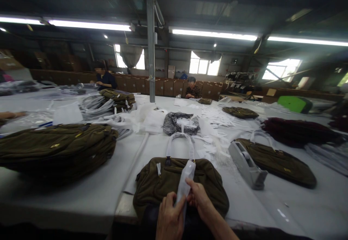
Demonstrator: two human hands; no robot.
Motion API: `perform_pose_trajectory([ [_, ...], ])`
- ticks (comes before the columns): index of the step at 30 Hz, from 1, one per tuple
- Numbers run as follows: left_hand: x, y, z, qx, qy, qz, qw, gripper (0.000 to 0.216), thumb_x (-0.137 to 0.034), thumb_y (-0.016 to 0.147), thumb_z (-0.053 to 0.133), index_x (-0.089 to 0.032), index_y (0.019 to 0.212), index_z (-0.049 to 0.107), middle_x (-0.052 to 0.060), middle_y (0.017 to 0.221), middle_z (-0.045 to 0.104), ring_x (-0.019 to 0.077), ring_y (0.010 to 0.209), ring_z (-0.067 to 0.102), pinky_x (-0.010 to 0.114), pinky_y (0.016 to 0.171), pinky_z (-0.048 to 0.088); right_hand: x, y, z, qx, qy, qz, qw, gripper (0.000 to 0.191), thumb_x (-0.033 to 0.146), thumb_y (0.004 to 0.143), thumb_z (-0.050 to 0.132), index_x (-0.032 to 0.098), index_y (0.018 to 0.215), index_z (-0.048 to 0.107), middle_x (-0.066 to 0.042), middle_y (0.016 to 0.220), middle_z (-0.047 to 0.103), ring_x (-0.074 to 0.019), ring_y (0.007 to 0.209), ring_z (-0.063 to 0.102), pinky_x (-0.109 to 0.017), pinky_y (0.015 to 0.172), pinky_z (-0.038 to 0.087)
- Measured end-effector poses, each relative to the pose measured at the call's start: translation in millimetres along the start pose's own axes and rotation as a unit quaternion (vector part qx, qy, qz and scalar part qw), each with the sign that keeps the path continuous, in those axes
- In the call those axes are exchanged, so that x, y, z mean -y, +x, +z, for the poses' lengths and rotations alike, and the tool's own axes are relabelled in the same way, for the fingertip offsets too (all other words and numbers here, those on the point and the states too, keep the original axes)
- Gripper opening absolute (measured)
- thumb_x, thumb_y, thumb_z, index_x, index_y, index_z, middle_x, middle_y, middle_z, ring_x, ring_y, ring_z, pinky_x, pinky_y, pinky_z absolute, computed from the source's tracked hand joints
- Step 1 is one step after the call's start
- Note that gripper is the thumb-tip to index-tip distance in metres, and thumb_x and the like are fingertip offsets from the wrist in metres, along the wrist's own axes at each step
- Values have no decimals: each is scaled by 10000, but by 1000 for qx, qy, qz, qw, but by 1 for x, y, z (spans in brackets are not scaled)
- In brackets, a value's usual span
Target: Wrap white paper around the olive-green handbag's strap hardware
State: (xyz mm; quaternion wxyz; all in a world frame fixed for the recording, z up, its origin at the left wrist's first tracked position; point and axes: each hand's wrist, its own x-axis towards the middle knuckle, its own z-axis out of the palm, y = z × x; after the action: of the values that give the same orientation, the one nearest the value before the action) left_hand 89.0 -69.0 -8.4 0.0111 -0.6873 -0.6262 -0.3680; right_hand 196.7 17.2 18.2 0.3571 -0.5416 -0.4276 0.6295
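Observation:
An olive-green handbag [152, 171] lies at the table's front edge before me, one wrapped handle [181, 138] standing up behind it. Across its front runs a strap covered in white wrapping paper [187, 171], fastened near a metal ring at the top. My left hand [170, 214] has its fingers closed on the lower part of this wrapped strap. Higher up, my right hand [198, 196] pinches the strap's right edge between thumb and fingers. A small white-wrapped zipper pull [158, 169] hangs on the bag's left side.
Stacked olive bags [54, 149] stand left; another olive bag [282, 160] lies right, beside a grey tape dispenser [247, 165]. A patterned cloth piece [171, 124] and white paper scraps [214, 124] lie beyond. Two people sit across the table, and a co-worker's arm [12, 115] reaches in left.

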Motion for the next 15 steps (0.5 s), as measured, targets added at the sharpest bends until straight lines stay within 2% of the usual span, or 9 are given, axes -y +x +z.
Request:
perform_pose_trajectory([
  [3, -8, -1, -6, 17, -28, -26, 999, 433, -151, 771, 478, -327, 1152, 587, 102, 1090, 546, 256, 922, 531, 417, 782, 448, -1, 0, 1, 11, -30, -42, 999, 310, 388, 570, 708, 108, 609, 580, 35, 389, 472, -56, 322, 362, -168, 318, 231],
  [5, -7, 5, -14, 48, -129, -69, 988, 367, -231, 803, 473, -286, 1145, 596, 106, 1140, 551, 262, 1010, 522, 423, 862, 421, -1, 1, 1, 13, -22, -44, 999, 314, 376, 539, 732, 113, 611, 576, 47, 385, 460, -54, 332, 355, -172, 329, 223],
  [7, 0, 16, -21, 75, -270, -172, 944, 345, -360, 860, 402, -216, 1094, 611, 106, 1068, 596, 234, 997, 552, 376, 870, 431, 1, 1, 0, 19, -12, -40, 999, 333, 405, 548, 723, 123, 598, 554, 56, 374, 440, -50, 328, 338, -175, 337, 213],
  [10, 12, 40, -25, 105, -417, -330, 841, 472, -543, 826, 394, -128, 908, 604, 65, 792, 625, 188, 741, 603, 278, 642, 474, 3, 2, -3, 37, 4, -39, 999, 373, 455, 558, 713, 135, 588, 524, 60, 381, 433, -39, 325, 317, -177, 346, 191],
  [11, 15, 47, -23, 125, -439, -351, 818, 502, -595, 772, 452, -115, 810, 596, 43, 697, 601, 167, 642, 581, 248, 559, 447, 4, 2, -3, 44, 8, -39, 998, 388, 470, 555, 714, 135, 590, 521, 58, 388, 439, -38, 327, 315, -178, 349, 190],
  [13, 15, 57, -17, 173, -466, -355, 792, 544, -651, 651, 563, -108, 648, 568, 11, 561, 538, 124, 507, 510, 219, 468, 383, 5, 1, -3, 52, 15, -44, 998, 418, 496, 543, 719, 130, 605, 527, 52, 403, 452, -38, 340, 324, -178, 359, 204],
  [15, 11, 60, -11, 214, -482, -354, 772, 581, -683, 589, 592, -104, 619, 562, 1, 497, 509, 113, 437, 475, 229, 438, 371, 6, 1, -3, 53, 21, -53, 997, 442, 513, 528, 727, 125, 618, 535, 51, 416, 458, -39, 356, 333, -178, 371, 223],
])
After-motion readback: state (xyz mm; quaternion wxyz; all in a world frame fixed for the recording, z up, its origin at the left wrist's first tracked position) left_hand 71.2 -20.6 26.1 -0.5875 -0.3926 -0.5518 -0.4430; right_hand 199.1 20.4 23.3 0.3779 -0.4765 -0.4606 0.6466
